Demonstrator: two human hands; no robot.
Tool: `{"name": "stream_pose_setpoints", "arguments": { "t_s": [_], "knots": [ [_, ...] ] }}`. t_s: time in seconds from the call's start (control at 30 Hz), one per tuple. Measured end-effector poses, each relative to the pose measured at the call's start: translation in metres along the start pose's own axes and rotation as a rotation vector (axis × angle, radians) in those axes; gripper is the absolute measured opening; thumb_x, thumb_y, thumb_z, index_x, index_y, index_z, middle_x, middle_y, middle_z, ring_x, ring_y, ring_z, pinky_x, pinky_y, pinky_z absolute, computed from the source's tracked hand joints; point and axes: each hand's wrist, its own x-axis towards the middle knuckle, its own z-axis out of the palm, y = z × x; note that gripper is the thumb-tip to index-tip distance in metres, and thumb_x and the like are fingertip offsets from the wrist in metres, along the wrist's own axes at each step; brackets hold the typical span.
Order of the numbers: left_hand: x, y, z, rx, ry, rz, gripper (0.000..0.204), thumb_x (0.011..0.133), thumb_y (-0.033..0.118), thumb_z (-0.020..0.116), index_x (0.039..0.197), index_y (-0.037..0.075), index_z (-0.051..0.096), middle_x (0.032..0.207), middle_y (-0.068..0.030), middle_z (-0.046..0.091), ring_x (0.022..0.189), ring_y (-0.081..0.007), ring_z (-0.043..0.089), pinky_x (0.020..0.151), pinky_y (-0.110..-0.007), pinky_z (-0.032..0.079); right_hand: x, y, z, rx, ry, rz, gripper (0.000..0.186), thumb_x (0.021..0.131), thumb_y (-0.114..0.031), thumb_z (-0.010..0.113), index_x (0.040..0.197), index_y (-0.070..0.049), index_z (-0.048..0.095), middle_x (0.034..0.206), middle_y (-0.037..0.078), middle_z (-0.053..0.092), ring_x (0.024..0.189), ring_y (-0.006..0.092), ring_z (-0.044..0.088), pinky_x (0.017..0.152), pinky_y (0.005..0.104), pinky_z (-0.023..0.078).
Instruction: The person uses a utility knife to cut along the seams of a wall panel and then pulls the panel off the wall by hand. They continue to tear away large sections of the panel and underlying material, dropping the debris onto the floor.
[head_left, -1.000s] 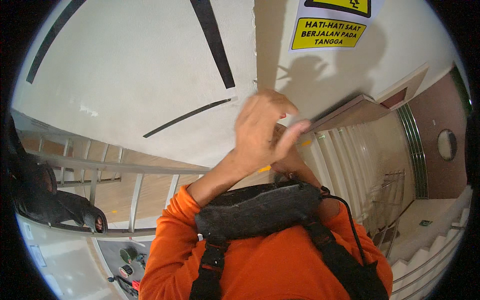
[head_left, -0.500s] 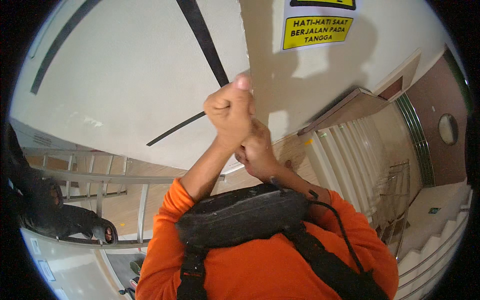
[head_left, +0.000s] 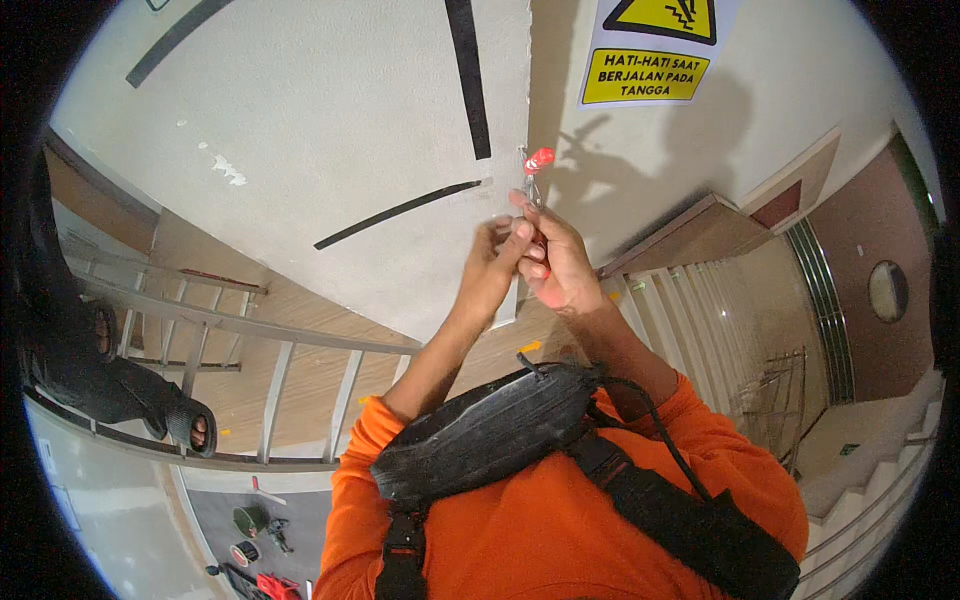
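I see my left hand (head_left: 497, 262) and right hand (head_left: 555, 262) pinched together on a small red-tipped metal piece (head_left: 535, 165) at the white wall's corner edge (head_left: 528, 90); a ladder (head_left: 250, 335) and stairwell lie below.

A second ago the right hand (head_left: 560, 262) was raised in a loose fist over the left hand (head_left: 497, 262); half a second ago both were clenched together. Now both hands sit lower against the wall corner (head_left: 530, 90), fingertips pinched — and a small red-tipped metal piece (head_left: 535, 165) shows just above them, hidden before.
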Motion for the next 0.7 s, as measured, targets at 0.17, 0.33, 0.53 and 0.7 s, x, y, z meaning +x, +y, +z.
{"name": "stream_pose_setpoints", "arguments": {
  "t_s": [0.17,0.33,0.53,0.7],
  "knots": [
    [0.019,-0.005,0.018,-0.395,-0.199,-0.399,0.053,0.092,0.06,0.052,0.094,0.007,0.057,0.073,-0.0042,0.056,0.064,-0.0107,0.056,0.063,-0.028,0.05,-0.001,0.002,-0.011,-0.359,-0.073,-0.208,0.014,0.096,-0.023,0.056,0.094,-0.01,0.055,0.068,-0.003,0.043,0.054,0.0053,0.041,0.045,0.0219,0.033],
    [0.028,0.012,0.03,-0.516,-0.224,-0.395,0.055,0.095,0.055,0.051,0.11,0.002,0.056,0.087,-0.0102,0.062,0.073,-0.0164,0.063,0.063,-0.033,0.055,0.002,-0.006,-0.008,-0.305,-0.039,-0.09,0.015,0.093,-0.015,0.055,0.104,-0.005,0.053,0.075,-0.001,0.044,0.054,0.0058,0.042,0.044,0.0203,0.033],
    [0.026,0.013,0.047,-0.627,-0.081,-0.373,0.056,0.097,0.05,0.049,0.122,-0.001,0.051,0.1,-0.0156,0.063,0.083,-0.0231,0.066,0.069,-0.035,0.057,0.003,-0.001,0.002,-0.196,0.137,-0.021,0.023,0.098,-0.023,0.055,0.114,-0.007,0.057,0.07,-0.005,0.042,0.044,-0.0003,0.032,0.034,0.0166,0.024],
    [0.031,0.003,0.042,-0.639,-0.104,-0.333,0.052,0.099,0.046,0.047,0.129,0.003,0.045,0.109,-0.0181,0.06,0.09,-0.0298,0.066,0.077,-0.041,0.058,0.007,-0.007,0.005,-0.275,0.17,-0.086,0.014,0.095,-0.02,0.054,0.102,-0.008,0.055,0.065,-0.004,0.041,0.042,0.0022,0.034,0.032,0.0194,0.025]
  ]
}}
